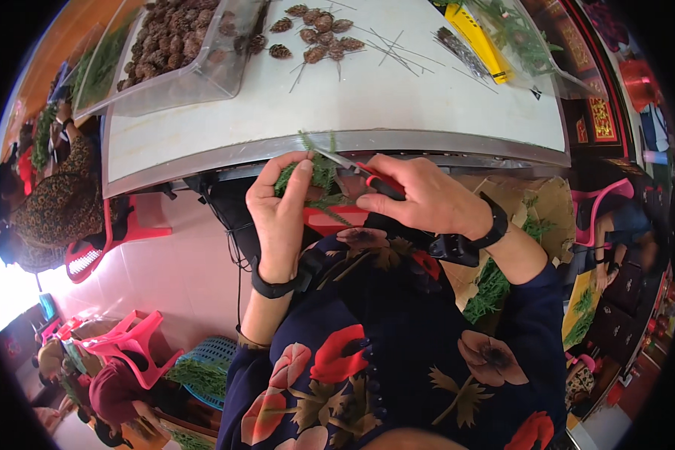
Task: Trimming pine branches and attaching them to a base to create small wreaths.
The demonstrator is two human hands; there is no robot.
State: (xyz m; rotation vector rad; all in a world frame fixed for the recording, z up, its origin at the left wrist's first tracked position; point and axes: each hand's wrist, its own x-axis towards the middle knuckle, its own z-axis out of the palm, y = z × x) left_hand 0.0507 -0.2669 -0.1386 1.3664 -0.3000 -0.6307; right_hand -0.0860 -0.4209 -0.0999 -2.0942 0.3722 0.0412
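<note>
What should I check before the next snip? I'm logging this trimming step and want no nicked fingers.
1. Left hand grips the green sprig: ok.
2. Right hand holds the red-handled cutters: ok.
3. Cutter tip points at the sprig: ok.
4. Left thumb clear of the blades: cannot tell, it lies very near.
5. Sprig held over the table edge: ok.
6. Pine cones and wires lie on the table, well beyond the hands: ok.

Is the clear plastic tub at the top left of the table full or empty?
Full, or nearly: the clear plastic tub on the table is packed with brown pine cones across its whole visible inside.
</note>
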